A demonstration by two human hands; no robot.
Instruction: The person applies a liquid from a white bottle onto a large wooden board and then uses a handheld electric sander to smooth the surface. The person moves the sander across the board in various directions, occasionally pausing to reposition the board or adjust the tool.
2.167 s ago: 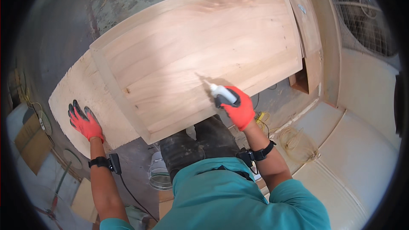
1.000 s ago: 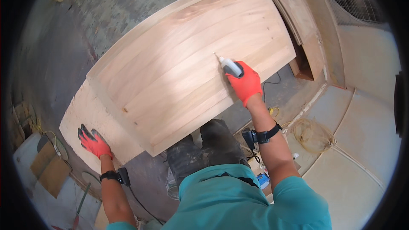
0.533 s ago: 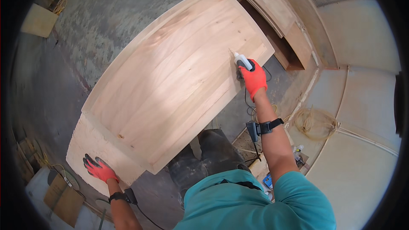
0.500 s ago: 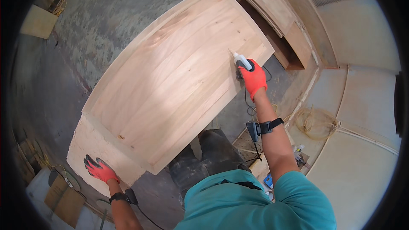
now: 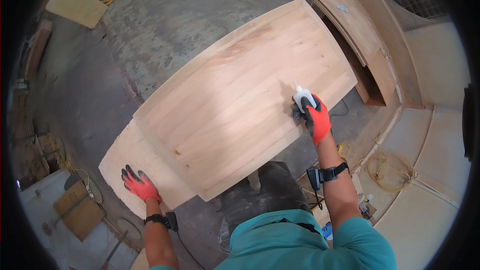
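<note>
Turned more toward the far side since a moment ago, the white plastic squeeze bottle (image 5: 303, 99) sits in my right hand (image 5: 317, 118), the red-and-black gloved fingers wrapped around its body. It is over the right part of a pale, framed rectangular wooden panel (image 5: 235, 90), casting a shadow there. My left hand (image 5: 140, 185), gloved alike, rests with fingers spread on a pale, rough-edged board (image 5: 145, 155) adjoining the panel's left end. Beyond the panel's right end stands a brown wooden box (image 5: 377, 77); on the far side stretches a stained grey floor (image 5: 165, 35).
</note>
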